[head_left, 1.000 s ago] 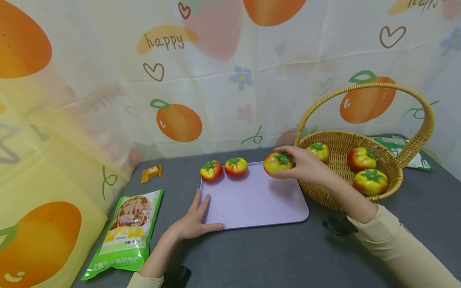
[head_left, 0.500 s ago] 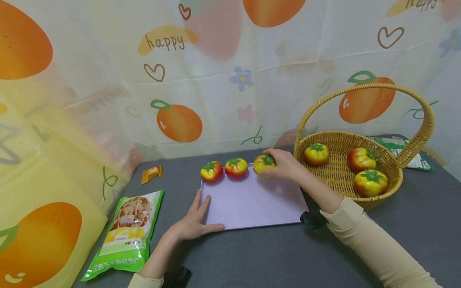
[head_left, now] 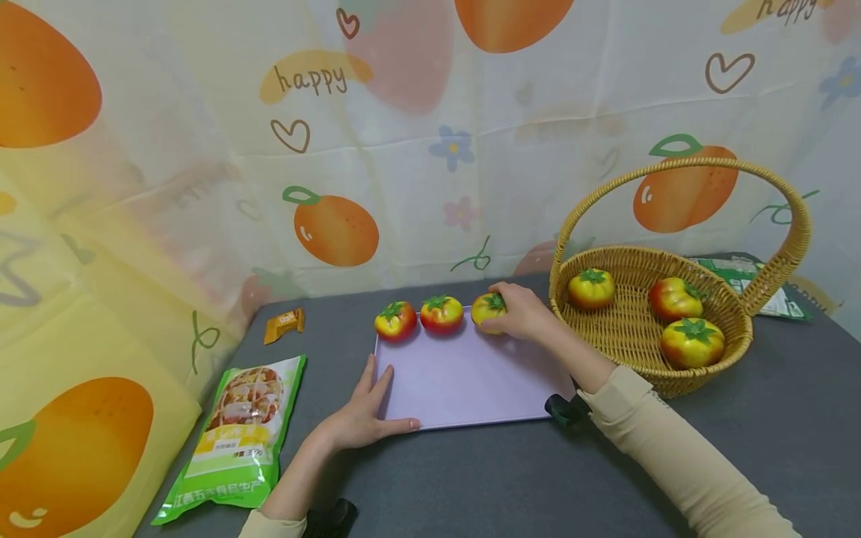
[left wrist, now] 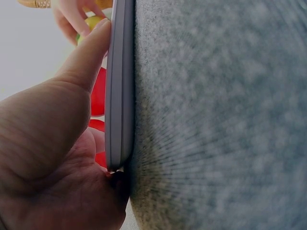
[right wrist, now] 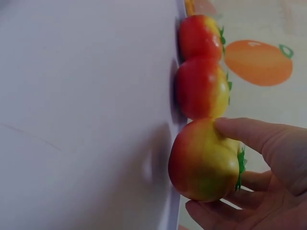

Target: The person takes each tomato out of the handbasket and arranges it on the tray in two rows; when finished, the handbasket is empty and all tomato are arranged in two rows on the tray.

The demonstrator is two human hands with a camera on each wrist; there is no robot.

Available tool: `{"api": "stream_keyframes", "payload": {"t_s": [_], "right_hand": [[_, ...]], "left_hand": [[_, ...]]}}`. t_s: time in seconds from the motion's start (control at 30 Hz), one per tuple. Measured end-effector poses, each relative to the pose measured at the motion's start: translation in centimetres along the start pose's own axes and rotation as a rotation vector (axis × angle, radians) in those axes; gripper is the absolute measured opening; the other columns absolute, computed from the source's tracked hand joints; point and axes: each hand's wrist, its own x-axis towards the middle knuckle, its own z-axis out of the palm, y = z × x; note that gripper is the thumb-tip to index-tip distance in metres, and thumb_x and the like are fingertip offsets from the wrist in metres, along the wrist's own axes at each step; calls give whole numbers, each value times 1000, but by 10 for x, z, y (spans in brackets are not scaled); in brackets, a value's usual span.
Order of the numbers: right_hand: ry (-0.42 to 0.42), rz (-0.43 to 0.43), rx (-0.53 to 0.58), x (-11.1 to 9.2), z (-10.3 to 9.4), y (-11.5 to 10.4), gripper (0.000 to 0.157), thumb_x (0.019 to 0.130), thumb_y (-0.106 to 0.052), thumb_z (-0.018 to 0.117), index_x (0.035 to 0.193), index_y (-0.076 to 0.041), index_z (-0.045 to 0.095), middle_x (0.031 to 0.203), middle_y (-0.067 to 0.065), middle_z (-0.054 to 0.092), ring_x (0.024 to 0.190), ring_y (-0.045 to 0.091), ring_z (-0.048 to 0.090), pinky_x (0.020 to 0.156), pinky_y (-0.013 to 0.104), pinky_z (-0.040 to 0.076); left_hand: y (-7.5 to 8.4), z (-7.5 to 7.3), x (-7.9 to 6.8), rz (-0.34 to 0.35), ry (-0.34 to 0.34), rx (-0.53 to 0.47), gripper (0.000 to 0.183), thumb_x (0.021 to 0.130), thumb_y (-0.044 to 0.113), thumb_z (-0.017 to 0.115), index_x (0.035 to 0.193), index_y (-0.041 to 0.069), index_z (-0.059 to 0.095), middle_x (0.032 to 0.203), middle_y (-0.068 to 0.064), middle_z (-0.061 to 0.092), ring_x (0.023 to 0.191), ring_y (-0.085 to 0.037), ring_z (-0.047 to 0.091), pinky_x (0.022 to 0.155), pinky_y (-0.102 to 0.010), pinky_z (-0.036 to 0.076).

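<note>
My right hand [head_left: 523,312] grips a red-and-yellow tomato [right wrist: 206,160] with a green leafy top, at the back edge of the lilac tray [head_left: 464,381]. Thumb and fingers lie on opposite sides of it in the right wrist view; whether it bears on the tray I cannot tell. To its left, a middle tomato [head_left: 441,314] and a left tomato [head_left: 395,321] sit in a row along that edge. My left hand [head_left: 359,418] rests spread at the tray's front left corner, its thumb [left wrist: 88,52] touching the rim.
A wicker basket [head_left: 615,347] with a tall handle holds three more tomatoes [head_left: 693,342] on the right. Behind it lies a green-and-white packet [head_left: 783,302]. A green food bag [head_left: 235,433] and a small orange-brown wrapped piece [head_left: 284,325] lie on the left of the grey table [head_left: 471,486].
My right hand has carried the tomato left from beside the basket to the tray's back edge, slightly lower. My left hand has stayed at the tray corner.
</note>
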Motion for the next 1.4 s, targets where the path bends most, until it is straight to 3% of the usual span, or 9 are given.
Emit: {"api": "stream_keyframes", "payload": {"t_s": [0.93,1.4], "right_hand": [[-7,60,23,8,8,2,70,85,-32,71,138,6,45,125,23,55,107,33,54,92,46,45],[16,5,-17,1,0,-3,69,90,-30,67,143,6,40,143,25,44,131,40,42,107,51,35]], "left_hand": [[-1,-2,-2,8,-4,4,108,79,54,75,155,5,18,159,-23,-15,145,-44,1,111,-62,16],[2,-2,-1,16,-8,-2,107,80,53,75,155,3,18,159,-25,-15,145,-46,0,111,-62,16]]}}
